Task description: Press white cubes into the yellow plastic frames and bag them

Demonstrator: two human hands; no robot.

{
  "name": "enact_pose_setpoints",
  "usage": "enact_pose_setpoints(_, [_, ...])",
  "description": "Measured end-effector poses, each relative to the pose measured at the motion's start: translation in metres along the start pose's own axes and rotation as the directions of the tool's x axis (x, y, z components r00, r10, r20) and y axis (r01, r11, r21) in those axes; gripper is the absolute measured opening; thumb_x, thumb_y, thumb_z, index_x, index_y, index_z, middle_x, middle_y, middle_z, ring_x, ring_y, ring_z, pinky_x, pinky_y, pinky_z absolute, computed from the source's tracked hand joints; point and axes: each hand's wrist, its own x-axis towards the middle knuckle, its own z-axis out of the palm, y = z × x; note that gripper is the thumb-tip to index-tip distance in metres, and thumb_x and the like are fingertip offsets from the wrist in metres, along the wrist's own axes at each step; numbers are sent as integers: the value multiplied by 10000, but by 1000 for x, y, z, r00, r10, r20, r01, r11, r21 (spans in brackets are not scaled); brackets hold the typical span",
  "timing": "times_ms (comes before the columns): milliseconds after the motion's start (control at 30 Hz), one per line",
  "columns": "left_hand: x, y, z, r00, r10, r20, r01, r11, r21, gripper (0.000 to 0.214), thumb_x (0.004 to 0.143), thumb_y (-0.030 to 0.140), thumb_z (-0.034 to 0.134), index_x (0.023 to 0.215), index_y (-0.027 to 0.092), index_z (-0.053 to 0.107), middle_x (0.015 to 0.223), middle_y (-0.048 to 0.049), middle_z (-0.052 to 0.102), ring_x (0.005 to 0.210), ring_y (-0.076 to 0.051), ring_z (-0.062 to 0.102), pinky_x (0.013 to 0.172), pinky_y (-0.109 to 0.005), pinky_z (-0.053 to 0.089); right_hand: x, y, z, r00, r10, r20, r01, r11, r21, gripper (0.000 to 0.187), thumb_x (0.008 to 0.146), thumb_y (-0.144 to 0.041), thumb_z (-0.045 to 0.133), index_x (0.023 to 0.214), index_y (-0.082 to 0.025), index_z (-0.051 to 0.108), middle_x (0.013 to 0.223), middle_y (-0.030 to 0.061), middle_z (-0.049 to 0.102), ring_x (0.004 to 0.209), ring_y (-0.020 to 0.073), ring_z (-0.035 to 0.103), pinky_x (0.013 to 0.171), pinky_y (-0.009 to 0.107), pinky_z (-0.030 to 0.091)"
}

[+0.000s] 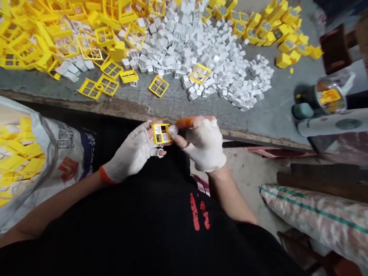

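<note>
Over my lap, my left hand in a white knit glove is closed on a small yellow four-cell frame. Some of its cells hold white pieces. My right hand, also gloved, pinches a small white cube against the frame's right edge. An orange cover sits on that hand's forefinger. On the grey table ahead lie a heap of white cubes and many loose empty yellow frames.
Filled yellow blocks pile at the table's far right. A sack holding yellow pieces stands at my left. A clear jar sits on the right, a striped sack below it. The table's front edge runs just beyond my hands.
</note>
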Motion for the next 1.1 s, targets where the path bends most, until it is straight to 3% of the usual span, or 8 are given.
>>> enact_pose_setpoints(100, [-5, 1, 1, 1000, 6, 15, -6, 1000, -6, 386, 826, 370, 975, 1130, 247, 773, 1160, -67, 813, 966, -249, 772, 678, -322, 653, 1, -7, 14, 997, -74, 0, 74, 994, -85, 342, 1115, -543, 589, 1011, -275, 774, 991, 62, 805, 949, 268, 669, 961, 457, 420])
enact_pose_setpoints(233, [-10, 3, -4, 1000, -23, 18, 23, 999, -30, 282, 869, 322, 928, 1091, 242, 775, 1103, -62, 819, 914, -250, 782, 650, -322, 648, -2, -5, 24, 974, -213, -83, 197, 966, -168, 246, 1132, -436, 610, 1056, -310, 808, 1076, 30, 835, 997, 247, 651, 974, 449, 373])
enact_pose_setpoints(300, [-10, 2, -8, 998, -55, 24, 56, 998, -41, 262, 888, 322, 908, 1097, 239, 774, 1073, -64, 819, 882, -258, 794, 615, -315, 636, -4, -4, 23, 964, -257, -71, 241, 953, -186, 237, 1135, -423, 616, 1068, -323, 820, 1085, 16, 840, 1007, 239, 646, 963, 439, 361])
enact_pose_setpoints(500, [-6, 5, -7, 983, -177, 50, 180, 981, -66, 275, 895, 339, 894, 1072, 200, 738, 922, -64, 788, 747, -244, 793, 519, -266, 581, -7, -1, 14, 955, -269, 125, 285, 950, -130, 312, 1160, -498, 560, 1246, -341, 816, 1189, 28, 836, 1070, 245, 628, 947, 424, 354])
enact_pose_setpoints(767, [-5, 10, 4, 962, -272, -18, 271, 962, -24, 368, 811, 344, 919, 1065, 191, 701, 905, -64, 776, 656, -248, 770, 444, -259, 535, -5, 15, 6, 887, -460, 37, 461, 880, -113, 321, 1193, -305, 484, 1303, -285, 785, 1212, 20, 841, 1088, 222, 630, 914, 423, 366])
enact_pose_setpoints(900, [-3, 8, 4, 966, -254, -53, 253, 967, -19, 359, 816, 341, 896, 1071, 184, 698, 911, -82, 776, 683, -254, 771, 464, -254, 522, -4, 16, 0, 854, -513, 79, 520, 844, -135, 391, 1211, -279, 401, 1269, -260, 787, 1249, 25, 834, 1064, 212, 632, 871, 417, 365])
enact_pose_setpoints(1000, [-2, 7, 3, 971, -237, -31, 237, 971, -23, 416, 803, 391, 919, 1090, 175, 710, 927, -83, 780, 697, -260, 772, 470, -261, 525, -2, 19, -1, 872, -468, 143, 483, 871, -89, 389, 1201, -281, 407, 1322, -281, 776, 1291, 37, 830, 1108, 230, 650, 890, 436, 395])
enact_pose_setpoints(1100, [-1, 7, 1, 975, -213, -59, 212, 977, -35, 542, 701, 466, 1007, 1056, 174, 721, 898, -72, 789, 673, -246, 764, 473, -262, 541, 1, 22, 5, 903, -381, 197, 358, 923, 141, 386, 1195, -403, 441, 1332, -275, 778, 1318, 72, 818, 1142, 248, 685, 915, 437, 479])
